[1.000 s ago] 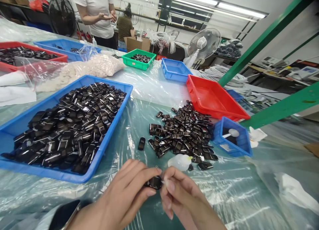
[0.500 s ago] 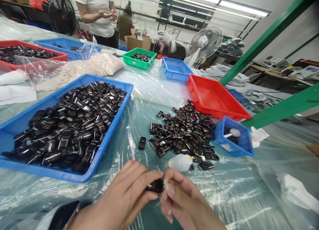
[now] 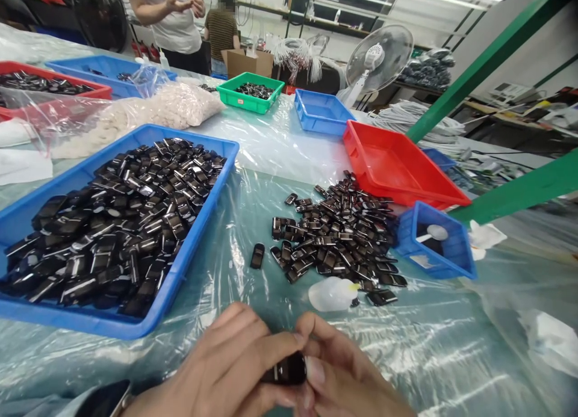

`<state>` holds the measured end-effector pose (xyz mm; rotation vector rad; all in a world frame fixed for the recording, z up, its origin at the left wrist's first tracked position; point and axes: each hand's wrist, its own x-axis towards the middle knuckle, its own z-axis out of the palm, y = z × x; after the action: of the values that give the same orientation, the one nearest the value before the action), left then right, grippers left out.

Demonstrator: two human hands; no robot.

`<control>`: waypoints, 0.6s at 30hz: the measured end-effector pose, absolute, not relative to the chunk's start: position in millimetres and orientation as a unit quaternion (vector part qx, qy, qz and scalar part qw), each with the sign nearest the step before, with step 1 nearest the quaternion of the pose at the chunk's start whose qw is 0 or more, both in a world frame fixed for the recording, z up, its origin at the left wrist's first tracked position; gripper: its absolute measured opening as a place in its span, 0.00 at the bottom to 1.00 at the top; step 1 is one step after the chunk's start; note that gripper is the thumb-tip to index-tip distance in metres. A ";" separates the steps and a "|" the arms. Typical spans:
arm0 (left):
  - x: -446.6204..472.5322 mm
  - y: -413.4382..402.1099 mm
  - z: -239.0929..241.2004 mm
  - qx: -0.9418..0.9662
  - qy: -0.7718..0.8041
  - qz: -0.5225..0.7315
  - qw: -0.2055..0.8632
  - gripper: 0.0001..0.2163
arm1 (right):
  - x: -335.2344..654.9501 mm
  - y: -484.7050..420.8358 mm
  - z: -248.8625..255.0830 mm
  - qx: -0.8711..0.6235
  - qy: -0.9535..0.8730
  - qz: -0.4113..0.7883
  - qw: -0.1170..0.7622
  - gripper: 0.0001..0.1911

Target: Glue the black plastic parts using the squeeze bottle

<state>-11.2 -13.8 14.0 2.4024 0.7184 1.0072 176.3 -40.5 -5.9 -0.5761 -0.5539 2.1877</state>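
Close in front of me, my left hand [image 3: 230, 363] is closed around a glossy black plastic piece [image 3: 289, 369], thumb below and index finger along the top. The fingertips of my right hand [image 3: 343, 369] are pinched against the piece's right end, and whether they hold anything small is hidden. Just beyond my hands lies a translucent squeeze bottle [image 3: 332, 293] with a yellowish tip. A loose heap of similar black pieces [image 3: 336, 236] spreads behind the bottle, with one single piece [image 3: 257, 256] lying apart on its left.
A large blue tray [image 3: 192, 248] full of black pieces stands at left. A red tray [image 3: 397, 164] and small blue bin [image 3: 436, 239] with a white spoon [image 3: 436, 233] sit at right, near a green post [image 3: 478, 74]. Behind are a bag of beige bits [image 3: 180, 104], a green tray [image 3: 248, 101] and two people.
Both hands have moved slightly lower in view, still together on the black piece. My right fingertips now press closer to its end. The view has tilted downward a little.
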 end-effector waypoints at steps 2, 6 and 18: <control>-13.4 -13.1 16.9 0.880 0.246 0.323 0.247 0.13 | 175.5 -40.0 -9.5 -0.231 -0.218 0.868 0.383 0.13; -12.1 -13.2 13.0 0.873 0.238 0.328 0.271 0.13 | 176.8 -40.6 5.0 -0.340 -0.231 0.841 0.351 0.16; -42.9 16.7 35.4 0.772 0.541 0.259 -0.211 0.23 | 214.2 -34.5 10.0 -0.588 -0.555 0.208 0.550 0.22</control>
<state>-42.9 16.7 35.4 2.8158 1.9727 0.9460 214.2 -34.5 10.0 -1.3911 -1.3137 0.4933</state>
